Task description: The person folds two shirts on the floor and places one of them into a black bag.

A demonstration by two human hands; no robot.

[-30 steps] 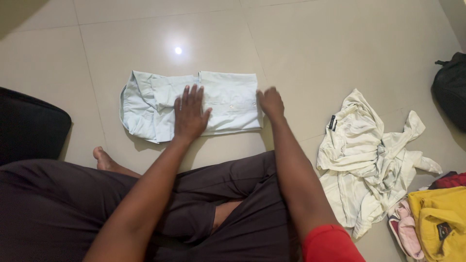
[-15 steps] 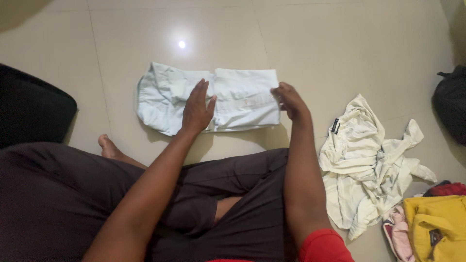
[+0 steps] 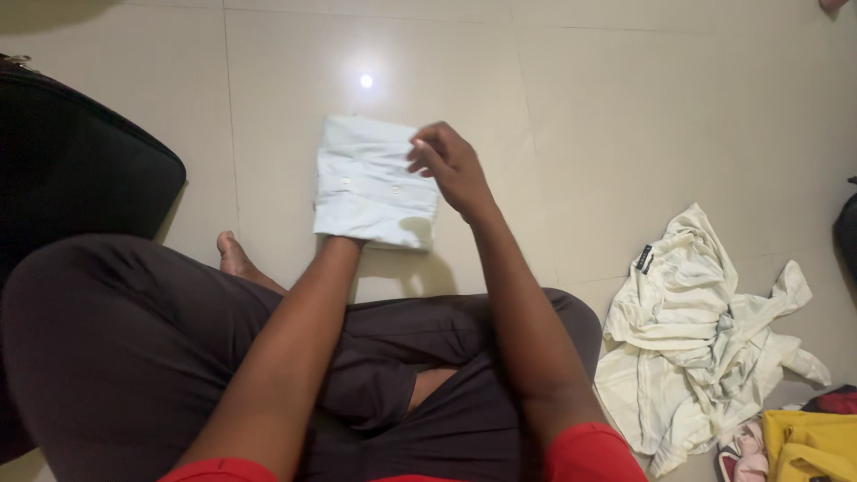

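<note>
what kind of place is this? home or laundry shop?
Likely a home room, not a shop: the person sits on a glossy tiled floor, folding a pale shirt, with a crumpled cream garment and a black bag lying nearby.

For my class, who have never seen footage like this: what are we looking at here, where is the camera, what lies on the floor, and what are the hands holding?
There is no machine here. A person sits cross-legged on a tiled floor, and the one camera is worn on their head, looking down at their own arms.

In front of them lies a pale blue shirt, folded into a compact rectangle. The right hand rests on its right edge, fingers curled, pinching the cloth. The left hand is hidden: that forearm runs under the shirt's near edge, so its grip cannot be seen.

Around them: a black bag to the left, a crumpled cream garment to the right, and yellow cloth in the lower right corner.
</note>
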